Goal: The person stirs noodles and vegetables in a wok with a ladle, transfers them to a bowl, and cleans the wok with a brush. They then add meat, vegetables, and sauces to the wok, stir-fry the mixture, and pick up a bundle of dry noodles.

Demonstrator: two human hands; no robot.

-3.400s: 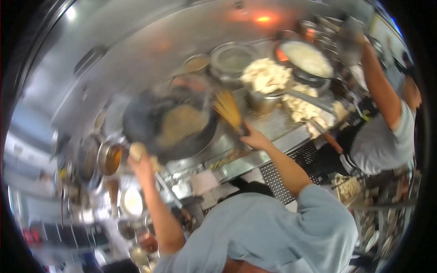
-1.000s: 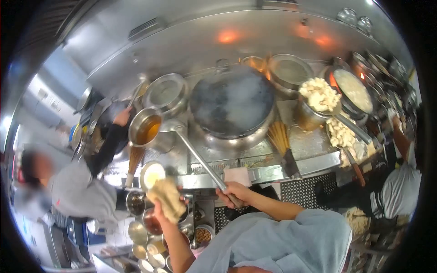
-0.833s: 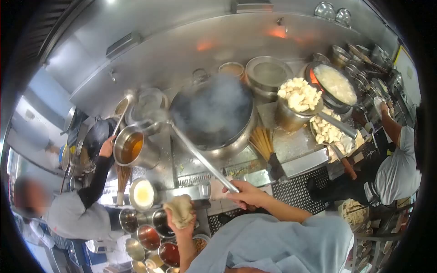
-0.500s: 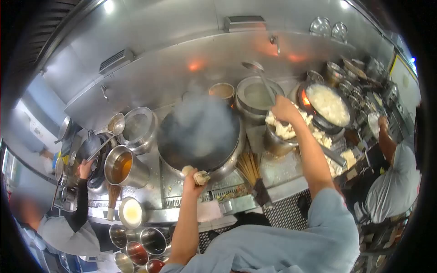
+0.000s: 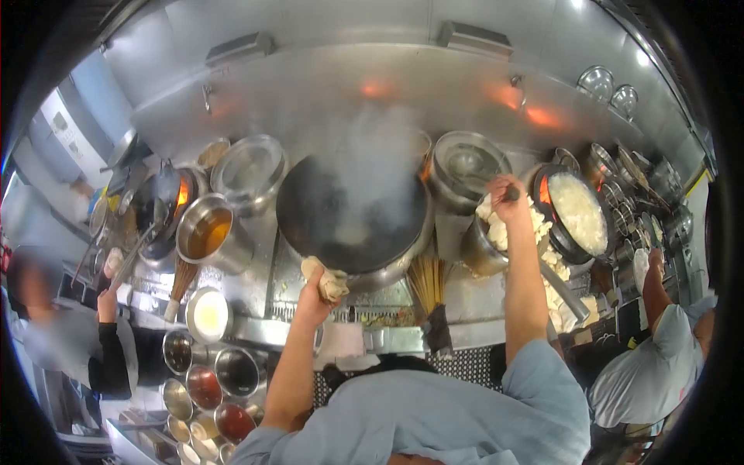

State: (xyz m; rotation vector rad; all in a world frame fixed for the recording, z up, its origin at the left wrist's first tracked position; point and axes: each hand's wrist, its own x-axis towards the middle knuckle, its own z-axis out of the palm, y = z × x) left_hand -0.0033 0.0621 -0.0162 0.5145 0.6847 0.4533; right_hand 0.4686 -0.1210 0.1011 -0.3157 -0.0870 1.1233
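- Wok (image 5: pixel 310 209), mid-stove: it smokes on the far side of your left hand, with a pale patch low inside. Heating looks well advanced, judging by the smoke; whether food lies in it, and how much work is left, you cannot tell from this view.
- Far left, a co-worker's hand (image 5: pixel 107 307) grips a long handle near a smaller wok with flame beside it.
- Left of your wok stands a steel container (image 5: pixel 236 252) of amber liquid, a bamboo brush (image 5: pixel 184 277) just on its near side.
- Your left hand (image 5: pixel 311 300), at the near left of the wok, has its fingers closed round a bunched cloth (image 5: pixel 333 287). The wok's rim is just beyond those fingers; whether the cloth touches it, you cannot tell.
- A second brush (image 5: pixel 428 279) stands near, right of the wok.
- Your right hand (image 5: pixel 505 208), well right of the wok, curls its fingers round the dark-ended handle of what looks like a ladle (image 5: pixel 512 193), directed toward a wide pot (image 5: pixel 438 186) on the far side. The wok is well apart from these fingers.
- Beneath your right forearm, pale pieces (image 5: pixel 496 230) sit heaped above a steel pot (image 5: pixel 479 256), outside the wok.
- Farther right, a pan (image 5: pixel 552 240) holds pale, wet-looking contents beside flame.
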